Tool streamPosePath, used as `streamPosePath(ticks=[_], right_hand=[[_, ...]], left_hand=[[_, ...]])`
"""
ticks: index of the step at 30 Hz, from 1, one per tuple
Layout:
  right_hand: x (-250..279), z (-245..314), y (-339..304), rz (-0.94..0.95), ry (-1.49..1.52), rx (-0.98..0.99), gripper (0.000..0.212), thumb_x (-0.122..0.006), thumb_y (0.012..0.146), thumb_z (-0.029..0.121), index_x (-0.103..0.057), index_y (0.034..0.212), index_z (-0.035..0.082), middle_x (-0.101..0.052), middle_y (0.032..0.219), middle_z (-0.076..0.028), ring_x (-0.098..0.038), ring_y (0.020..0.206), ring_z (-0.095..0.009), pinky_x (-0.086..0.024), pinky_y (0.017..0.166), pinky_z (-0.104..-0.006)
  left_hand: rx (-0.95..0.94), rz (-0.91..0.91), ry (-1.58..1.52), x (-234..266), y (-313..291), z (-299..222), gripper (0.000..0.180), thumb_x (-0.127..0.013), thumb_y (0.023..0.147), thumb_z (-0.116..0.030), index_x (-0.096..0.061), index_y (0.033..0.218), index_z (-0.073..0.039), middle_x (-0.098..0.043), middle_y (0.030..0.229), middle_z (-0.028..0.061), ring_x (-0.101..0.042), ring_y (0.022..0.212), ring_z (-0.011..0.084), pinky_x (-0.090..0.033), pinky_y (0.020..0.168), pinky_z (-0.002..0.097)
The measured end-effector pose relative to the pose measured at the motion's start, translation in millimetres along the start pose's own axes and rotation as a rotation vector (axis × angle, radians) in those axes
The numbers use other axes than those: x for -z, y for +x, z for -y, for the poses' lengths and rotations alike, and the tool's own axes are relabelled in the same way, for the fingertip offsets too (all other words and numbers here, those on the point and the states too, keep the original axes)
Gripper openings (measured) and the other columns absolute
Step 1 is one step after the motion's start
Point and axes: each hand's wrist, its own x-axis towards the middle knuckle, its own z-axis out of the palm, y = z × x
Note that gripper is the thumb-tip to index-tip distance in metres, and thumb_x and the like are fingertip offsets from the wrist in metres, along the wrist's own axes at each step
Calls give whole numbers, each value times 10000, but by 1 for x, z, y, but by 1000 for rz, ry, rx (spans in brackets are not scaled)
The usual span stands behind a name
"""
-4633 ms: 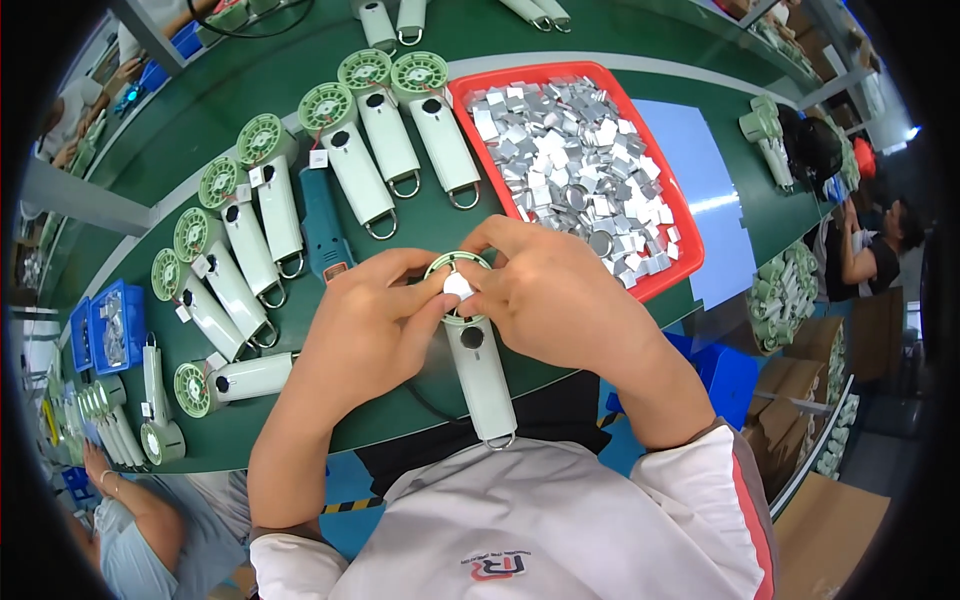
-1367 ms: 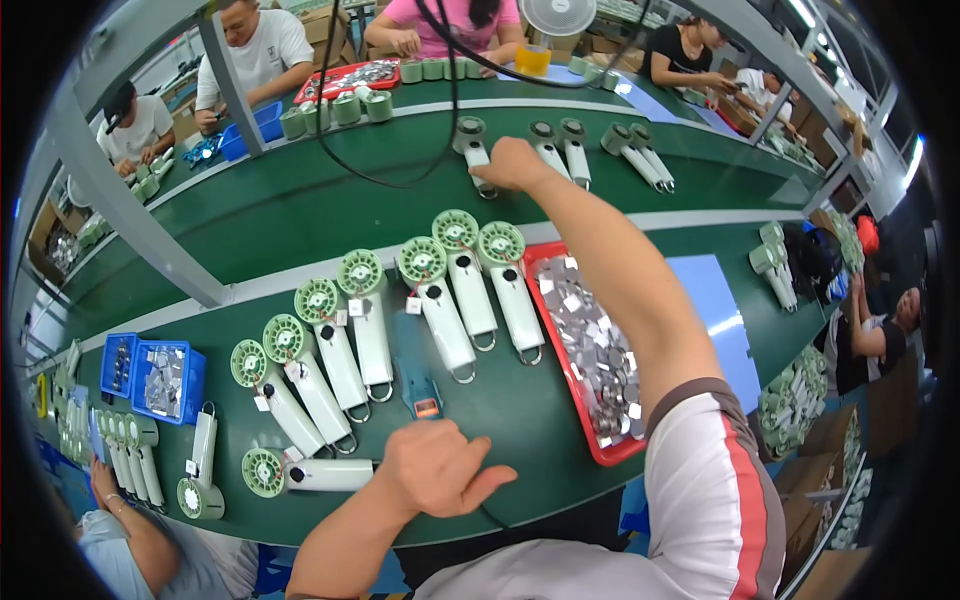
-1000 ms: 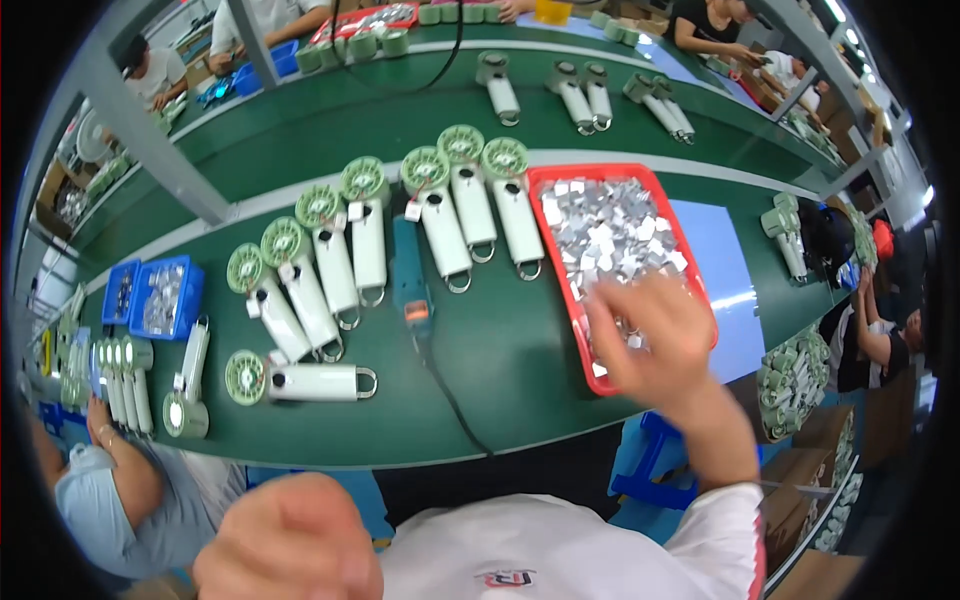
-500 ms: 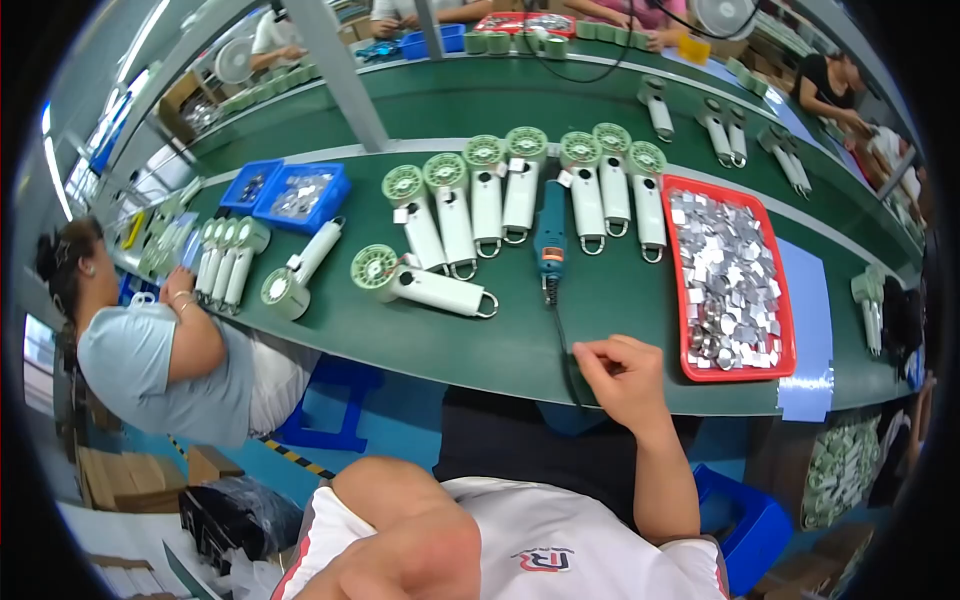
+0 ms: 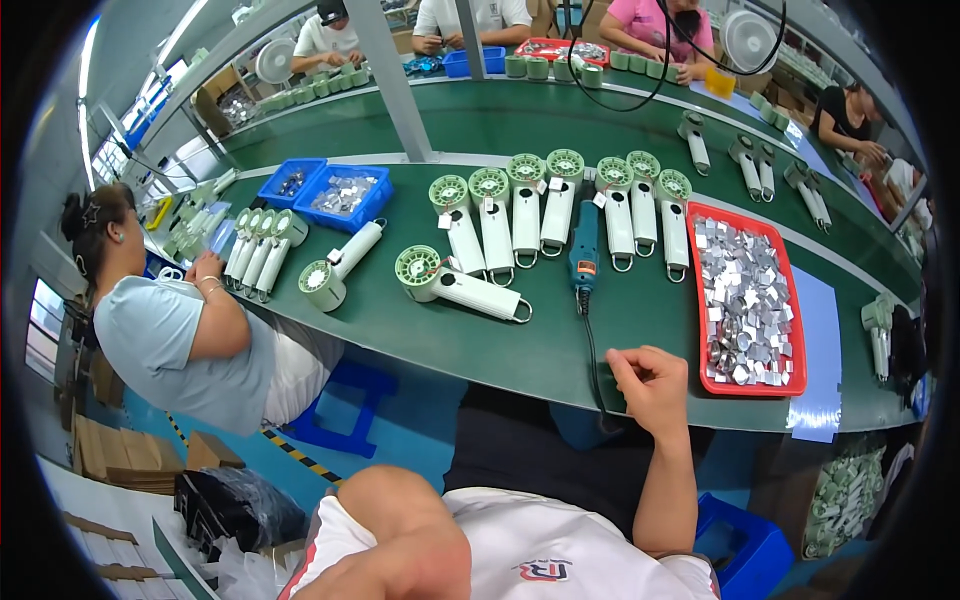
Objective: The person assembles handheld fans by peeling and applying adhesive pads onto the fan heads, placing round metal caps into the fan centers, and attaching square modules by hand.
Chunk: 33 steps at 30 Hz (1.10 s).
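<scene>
Fingers (image 5: 664, 364), right hand (image 5: 654, 390): loosely curled, seemingly empty, over table edge (image 5: 500, 385); left hand unseen.

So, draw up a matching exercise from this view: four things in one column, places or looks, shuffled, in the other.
Things:
1. red tray
2. power tool
3. blue bins
4. right hand

Places or looks:
A. near the table's front edge, beside a black cord
B. side by side, on the left part of the table
C. heaped with silvery pieces, right of the right hand
D. teal, lying between white-handled devices

Pairs: 1-C, 2-D, 3-B, 4-A
</scene>
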Motion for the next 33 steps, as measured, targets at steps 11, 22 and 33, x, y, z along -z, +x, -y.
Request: streamPosePath(ticks=[11,22,33], right_hand=[[-5,-8,1,-45,1,99,209,-821,982,114,-798,883,-68,-673,674,-20,-573,541,-63,-403,490,-253],[-2,-6,-1,-36,10,31,174,-837,959,99,-804,885,-56,-702,689,-44,-609,594,-69,-444,527,-257],[-4,2,3,-46,-53,165,116,-840,927,74,-808,864,-18,-664,651,-81,-597,551,-136,-434,523,-300]], left_hand=[[622,200,1638,245,-32,10,692,-838,923,-103,-515,1517,44,-612,1472,233,-607,1379,372,-527,1115,479],[1186,304,1946,363,-63,-8,1038,-1010,701,-434,-579,1502,67,-699,1404,258,-696,1287,349,-544,1087,431],[1032,136,1860,407,-24,-36,779,-962,839,-223,-631,1460,111,-724,1304,177,-709,1112,232,-566,977,346]])
